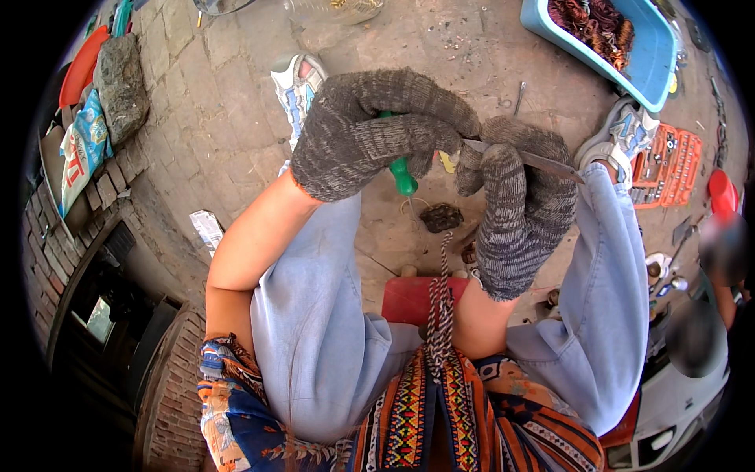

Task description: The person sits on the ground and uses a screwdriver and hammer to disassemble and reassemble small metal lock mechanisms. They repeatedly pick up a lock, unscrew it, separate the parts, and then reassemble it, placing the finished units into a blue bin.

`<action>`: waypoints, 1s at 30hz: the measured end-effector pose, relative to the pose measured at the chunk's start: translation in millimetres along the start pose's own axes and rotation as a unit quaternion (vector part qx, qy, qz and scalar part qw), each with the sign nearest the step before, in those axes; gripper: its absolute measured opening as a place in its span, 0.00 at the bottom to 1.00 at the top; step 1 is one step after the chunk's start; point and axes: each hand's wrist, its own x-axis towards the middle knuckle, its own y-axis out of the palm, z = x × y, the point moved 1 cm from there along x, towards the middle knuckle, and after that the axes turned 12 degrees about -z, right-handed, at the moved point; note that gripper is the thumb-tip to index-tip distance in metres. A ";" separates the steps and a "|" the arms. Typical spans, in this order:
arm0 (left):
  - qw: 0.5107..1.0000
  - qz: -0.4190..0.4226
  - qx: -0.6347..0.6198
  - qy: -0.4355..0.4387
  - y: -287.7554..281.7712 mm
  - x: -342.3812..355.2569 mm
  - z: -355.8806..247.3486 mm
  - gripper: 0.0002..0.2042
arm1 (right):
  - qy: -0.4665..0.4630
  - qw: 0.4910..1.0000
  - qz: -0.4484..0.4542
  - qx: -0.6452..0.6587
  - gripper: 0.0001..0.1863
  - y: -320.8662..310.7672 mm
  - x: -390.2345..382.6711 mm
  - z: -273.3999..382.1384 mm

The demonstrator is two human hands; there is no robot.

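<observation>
Both my hands wear thick dark grey knitted gloves and meet above the gap between my knees. My left hand (377,130) is closed, its fingertips pinching near the left end of a flat metal blade (546,165). My right hand (523,197) grips the same blade from the other side, and its tapered end sticks out to the right past the fingers. A green-handled screwdriver (405,178) shows below my left hand; I cannot tell whether it is held or lies on the ground. On the floor below sits a dark clump (441,218).
A blue tub (654,67) with coiled coppery wire stands at the far right. Near my right foot lies an orange tool case (668,165). A spanner (520,97) is on the brick floor. A large stone (122,90) and a plastic bag (85,153) lie left.
</observation>
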 end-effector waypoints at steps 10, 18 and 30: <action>0.997 -0.028 0.036 -0.057 0.8 1.6 5.2 0.14 | -0.013 0.999 0.018 -0.035 0.10 4.0 -3.3 -19.0; 0.998 -0.016 0.059 0.033 11.7 -1.8 10.1 0.14 | 0.040 0.995 -0.089 0.031 0.11 13.9 -10.4 -9.4; 0.995 -0.058 0.078 0.005 8.9 -0.1 6.7 0.13 | 0.041 0.994 -0.087 0.047 0.11 12.4 -10.0 -12.0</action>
